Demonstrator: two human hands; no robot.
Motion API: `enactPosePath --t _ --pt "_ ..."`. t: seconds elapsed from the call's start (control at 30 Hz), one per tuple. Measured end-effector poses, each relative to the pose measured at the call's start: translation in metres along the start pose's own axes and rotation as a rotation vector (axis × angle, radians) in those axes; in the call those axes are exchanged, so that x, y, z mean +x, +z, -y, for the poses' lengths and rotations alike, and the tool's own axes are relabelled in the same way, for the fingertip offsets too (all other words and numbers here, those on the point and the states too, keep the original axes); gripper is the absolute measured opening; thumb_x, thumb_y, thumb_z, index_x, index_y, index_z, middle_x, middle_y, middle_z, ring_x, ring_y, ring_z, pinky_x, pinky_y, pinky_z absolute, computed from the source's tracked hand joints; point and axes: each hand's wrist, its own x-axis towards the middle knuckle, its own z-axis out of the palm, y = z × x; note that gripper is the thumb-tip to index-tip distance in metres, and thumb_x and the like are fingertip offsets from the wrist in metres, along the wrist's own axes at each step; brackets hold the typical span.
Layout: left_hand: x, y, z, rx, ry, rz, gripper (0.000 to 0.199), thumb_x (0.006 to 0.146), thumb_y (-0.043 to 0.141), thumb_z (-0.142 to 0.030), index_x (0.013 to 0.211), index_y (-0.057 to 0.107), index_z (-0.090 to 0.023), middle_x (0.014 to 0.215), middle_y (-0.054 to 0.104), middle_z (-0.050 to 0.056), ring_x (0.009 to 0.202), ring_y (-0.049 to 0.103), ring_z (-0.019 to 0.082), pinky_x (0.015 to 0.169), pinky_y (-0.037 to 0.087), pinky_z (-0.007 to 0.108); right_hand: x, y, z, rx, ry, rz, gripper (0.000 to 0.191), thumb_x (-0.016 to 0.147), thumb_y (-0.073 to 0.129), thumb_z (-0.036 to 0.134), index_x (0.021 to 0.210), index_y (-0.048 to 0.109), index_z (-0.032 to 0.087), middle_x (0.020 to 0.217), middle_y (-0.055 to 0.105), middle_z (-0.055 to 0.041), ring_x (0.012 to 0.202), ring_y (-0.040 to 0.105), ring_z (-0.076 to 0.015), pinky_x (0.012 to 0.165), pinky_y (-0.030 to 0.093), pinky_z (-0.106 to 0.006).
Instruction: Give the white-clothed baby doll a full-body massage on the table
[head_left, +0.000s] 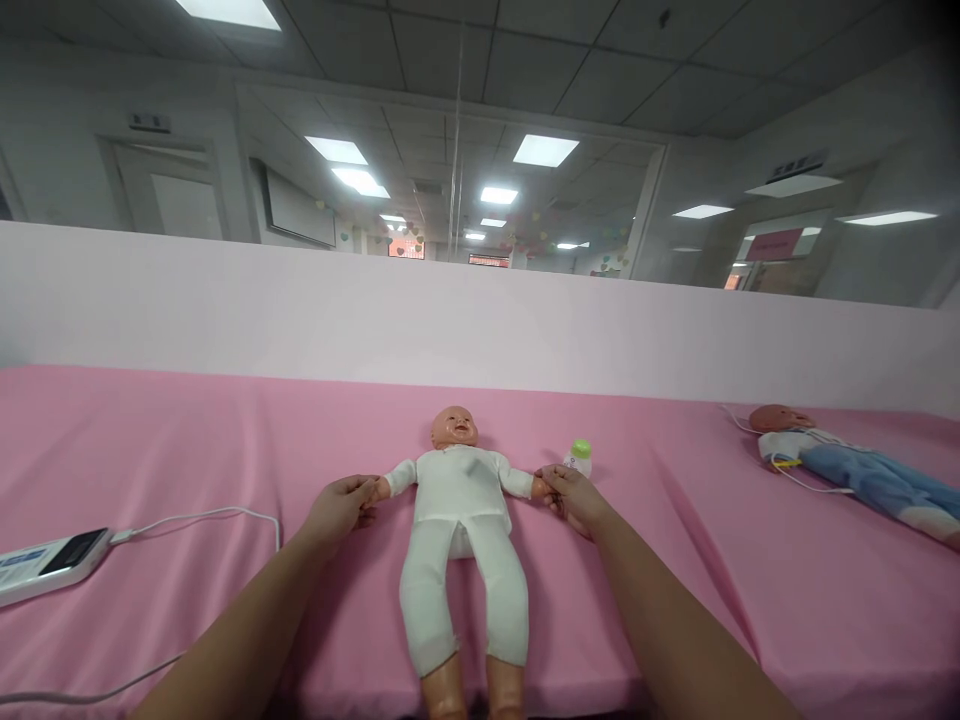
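Observation:
A baby doll (459, 490) in a white top and white trousers lies face up on the pink sheet (337, 610), its arms stretched out to both sides. My left hand (343, 508) is closed around the doll's hand on the left of the view. On the other side my right hand (574, 497) pinches the doll's other hand. Just behind my right hand stands a small bottle (580, 456) with a green cap, partly hidden by my fingers. The doll's bare feet reach the bottom edge of the view.
At the left lies a white device (52, 565) with a dark screen and a cable (202, 514) running from it. A second doll (862, 470) in blue clothes, with thin tubing, lies at the right. Behind the sheet rises a white partition (450, 320) topped with glass.

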Motion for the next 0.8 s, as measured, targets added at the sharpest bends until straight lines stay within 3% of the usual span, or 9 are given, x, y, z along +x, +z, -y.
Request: enactPosePath --t 0.2,0.37,0.53,0.8 --pt "0.000 -0.003 -0.002 -0.010 -0.025 0.036 0.054 0.068 0.084 -0.048 0.108 0.077 -0.014 0.088 0.067 0.007 0.073 0.061 0.018 0.071 0.053 0.031 0.000 -0.001 0.002 0.092 0.024 0.012 0.029 0.078 0.087 0.037 0.096 0.072 0.019 0.086 0.069 -0.0052 0.066 0.059 -0.0131 0.056 0.049 -0.023" --pt "0.001 -0.007 0.002 -0.042 -0.025 0.095 0.057 0.068 0.085 -0.045 0.115 0.075 -0.014 0.105 0.070 0.011 0.075 0.060 0.016 0.076 0.053 0.032 -0.001 -0.002 0.000 0.125 0.039 0.087 0.032 0.076 0.089 0.030 0.101 0.072 0.020 0.098 0.072 -0.0069 0.077 0.066 -0.0153 0.069 0.056 -0.026" --pt "-0.001 -0.005 0.001 -0.033 -0.019 0.060 0.055 0.065 0.086 -0.043 0.110 0.074 -0.012 0.091 0.069 0.009 0.070 0.059 0.017 0.072 0.052 0.033 -0.003 -0.004 -0.001 0.078 0.038 0.128 0.038 0.075 0.088 0.030 0.107 0.071 0.020 0.093 0.070 -0.0049 0.071 0.064 -0.0148 0.065 0.054 -0.026" --pt "-0.012 0.003 -0.012 0.001 0.006 0.081 0.053 0.065 0.086 -0.048 0.103 0.076 -0.013 0.083 0.068 0.008 0.069 0.059 0.019 0.064 0.048 0.031 -0.005 -0.004 0.002 0.041 0.010 0.142 0.038 0.071 0.091 0.037 0.097 0.070 0.019 0.078 0.067 -0.0020 0.060 0.052 -0.0113 0.053 0.039 -0.022"
